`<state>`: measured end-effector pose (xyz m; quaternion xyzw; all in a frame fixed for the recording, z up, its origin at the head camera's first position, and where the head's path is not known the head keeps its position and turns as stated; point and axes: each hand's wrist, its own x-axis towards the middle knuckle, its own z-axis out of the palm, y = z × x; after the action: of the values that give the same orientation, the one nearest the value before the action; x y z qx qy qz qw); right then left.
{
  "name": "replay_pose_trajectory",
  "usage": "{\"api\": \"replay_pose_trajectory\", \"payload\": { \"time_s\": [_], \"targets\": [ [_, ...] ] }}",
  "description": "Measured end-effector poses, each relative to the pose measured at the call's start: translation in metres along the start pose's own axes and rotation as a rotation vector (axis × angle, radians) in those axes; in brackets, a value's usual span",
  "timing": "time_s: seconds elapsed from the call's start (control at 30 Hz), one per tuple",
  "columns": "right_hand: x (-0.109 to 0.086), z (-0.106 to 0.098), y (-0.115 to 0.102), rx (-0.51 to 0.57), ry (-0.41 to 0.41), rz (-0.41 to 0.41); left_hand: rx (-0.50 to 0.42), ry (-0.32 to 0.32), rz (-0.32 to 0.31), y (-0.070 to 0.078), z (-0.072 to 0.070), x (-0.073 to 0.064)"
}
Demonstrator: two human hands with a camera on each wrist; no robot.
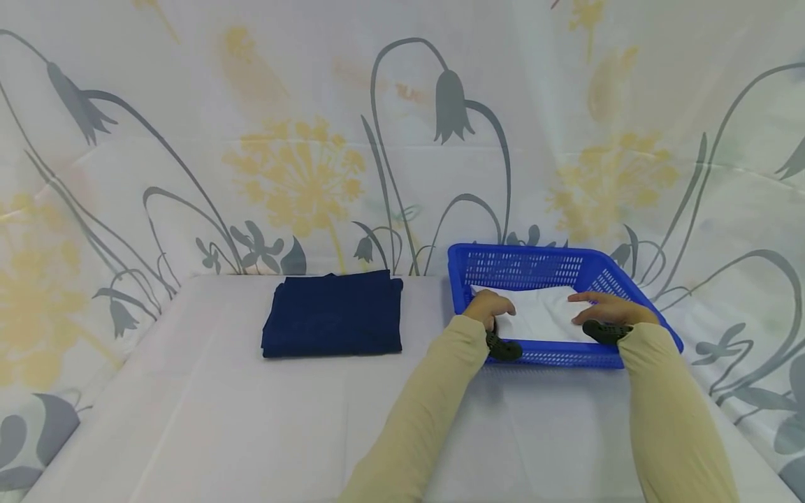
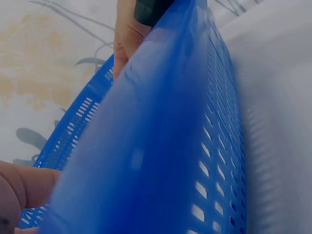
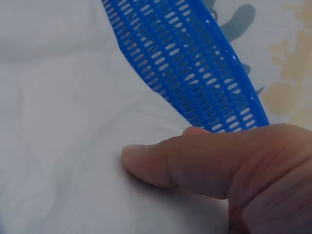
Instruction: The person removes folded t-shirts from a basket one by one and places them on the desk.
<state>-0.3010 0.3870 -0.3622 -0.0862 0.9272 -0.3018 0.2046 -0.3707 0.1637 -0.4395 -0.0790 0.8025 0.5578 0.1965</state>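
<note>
A folded white cloth point(image 1: 541, 314) lies inside a blue plastic basket point(image 1: 465, 262) at the right of the table. My left hand point(image 1: 488, 307) reaches over the near rim to the cloth's left end; most of its fingers are hidden, and I cannot tell whether they grip it. In the left wrist view, its thumb point(image 2: 36, 187) shows behind the blurred basket wall. At the cloth's right end is my right hand point(image 1: 613, 309), index finger and thumb apart. The right wrist view has that thumb point(image 3: 151, 165) lying extended over the white fabric, with one fingertip just showing behind it.
Left of the basket, a folded navy cloth point(image 1: 333, 314) lies flat on the white-covered table point(image 1: 251, 433). A flower-printed curtain point(image 1: 302, 181) hangs right behind the table's far edge. The basket's slotted walls rise around the white cloth.
</note>
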Motion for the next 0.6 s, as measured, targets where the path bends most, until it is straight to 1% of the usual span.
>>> {"api": "replay_pose_trajectory", "payload": {
  "time_s": [0.07,0.1,0.13,0.2,0.23,0.27,0.33,0.37,0.43,0.5,0.53,0.57,0.6],
  "targets": [
    [0.001,-0.001,0.0,0.001,0.008,-0.006,-0.008,-0.029,0.007,-0.008,0.007,0.027],
    [0.001,-0.001,0.0,-0.006,0.01,-0.007,-0.01,-0.032,0.019,-0.009,0.008,0.029],
    [0.001,-0.002,0.0,0.0,0.011,-0.008,-0.018,-0.033,0.024,-0.008,0.008,0.027],
    [0.0,-0.003,-0.002,0.003,0.015,-0.02,-0.041,-0.027,0.033,-0.011,0.011,0.033],
    [-0.001,-0.004,-0.003,0.014,0.021,-0.019,-0.051,-0.031,0.037,-0.01,0.01,0.031],
    [-0.002,-0.004,-0.005,0.025,0.026,-0.017,-0.082,-0.036,0.031,-0.01,0.008,0.03],
    [-0.004,-0.004,-0.008,0.063,0.038,-0.017,-0.126,-0.038,0.022,-0.006,0.004,0.021],
    [-0.005,-0.004,-0.01,0.079,0.045,-0.013,-0.145,-0.038,0.017,-0.003,0.0,0.012],
    [-0.006,-0.004,-0.014,0.121,0.057,0.006,-0.169,-0.038,0.007,0.007,-0.011,-0.016],
    [-0.006,-0.004,-0.017,0.133,0.071,0.016,-0.19,-0.026,0.002,0.017,-0.021,-0.047],
    [-0.007,-0.004,-0.018,0.136,0.077,0.019,-0.204,-0.014,0.0,0.021,-0.024,-0.057],
    [-0.007,-0.005,-0.019,0.129,0.083,0.014,-0.227,-0.006,-0.003,0.026,-0.029,-0.072],
    [-0.008,-0.005,-0.02,0.135,0.09,0.01,-0.242,0.004,-0.001,0.028,-0.031,-0.08]
  ]
}}
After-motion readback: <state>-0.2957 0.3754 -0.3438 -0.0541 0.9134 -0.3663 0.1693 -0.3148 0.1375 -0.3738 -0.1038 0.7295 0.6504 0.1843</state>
